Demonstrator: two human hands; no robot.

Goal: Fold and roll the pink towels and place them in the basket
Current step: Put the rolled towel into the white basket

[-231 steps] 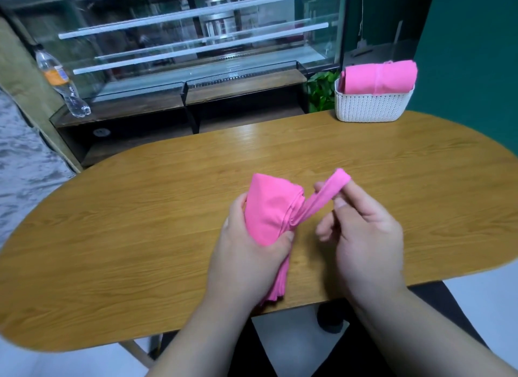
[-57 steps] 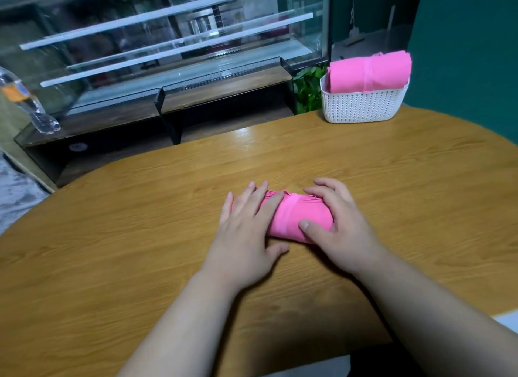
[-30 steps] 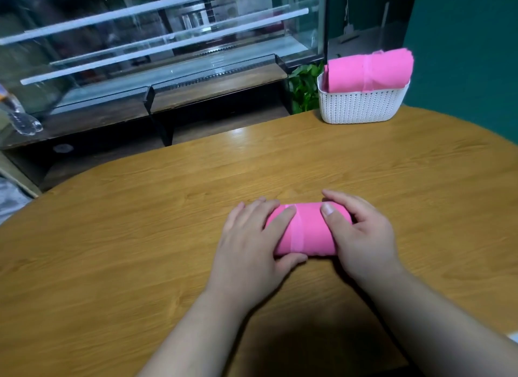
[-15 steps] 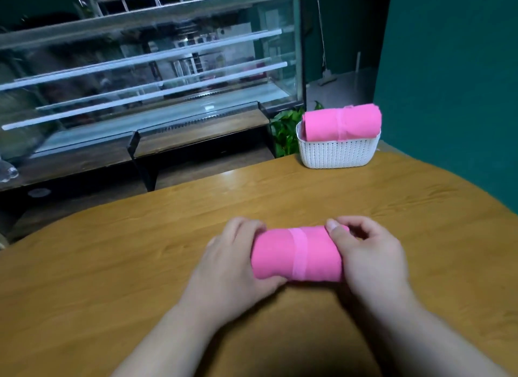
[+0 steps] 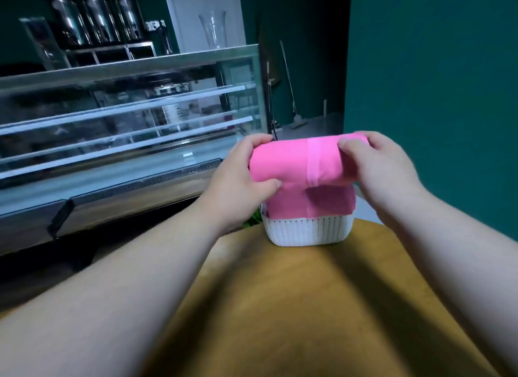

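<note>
Right, placement step. Both hands hold the rolled pink towel in the air, horizontal, directly above the basket, which sits at the 12 o'clock edge of the table. On the roll's 9 o'clock end the left hand grips with thumb under and fingers curled over the top. On the 3 o'clock end the right hand pinches it. A paler band wraps the roll just right of centre. The basket already holds a pink towel standing proud of the rim. Can't tell if the roll touches it.

How I'd do it:
- Clamp both ends so the roll doesn't unwind, and hold it level, long axis parallel to the basket's long side.
- Lower straight down. Go in at an angle and one end catches the rim.
- The basket looks near full, so expect the roll to sit on top rather than inside. Centre it, or it slides off toward the glass display case at 9 o'clock or the green wall at 3.
- Press lightly to seat it, then let go of both ends together. Letting one go first lets that side spring open.
- The basket looks like light plastic. Don't shove it, since it could skid off the far edge.
</note>
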